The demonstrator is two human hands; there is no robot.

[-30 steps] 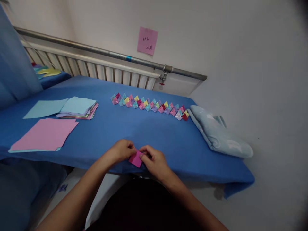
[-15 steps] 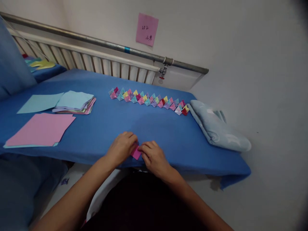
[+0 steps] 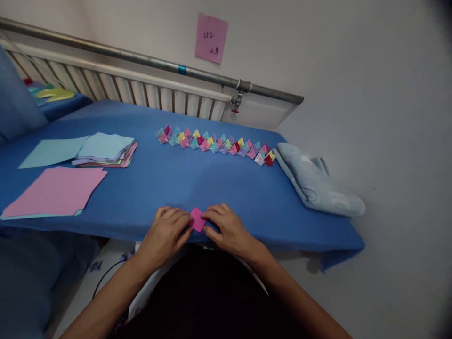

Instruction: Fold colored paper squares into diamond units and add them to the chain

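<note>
A small folded piece of bright pink paper (image 3: 197, 220) lies near the front edge of the blue-covered table, turned like a diamond. My left hand (image 3: 167, 231) grips its left corner between thumb and fingertips. On the opposite side, my right hand (image 3: 228, 229) pinches the right corner. Farther back stretch rows of small folded paper pieces (image 3: 213, 143) in pink, teal, yellow, purple and red, set close together.
Pink sheets (image 3: 54, 190) and a stack of coloured paper (image 3: 106, 147) lie at the left. A folded light-blue blanket (image 3: 318, 181) rests at the right end of the blue cloth (image 3: 158, 183). Behind stand a radiator (image 3: 137, 92) and a pipe (image 3: 141, 60).
My left hand has shifted left and down, uncovering more of the pink paper. The paper now shows as a whole diamond, with fingers at both side corners. The view has moved slightly.
</note>
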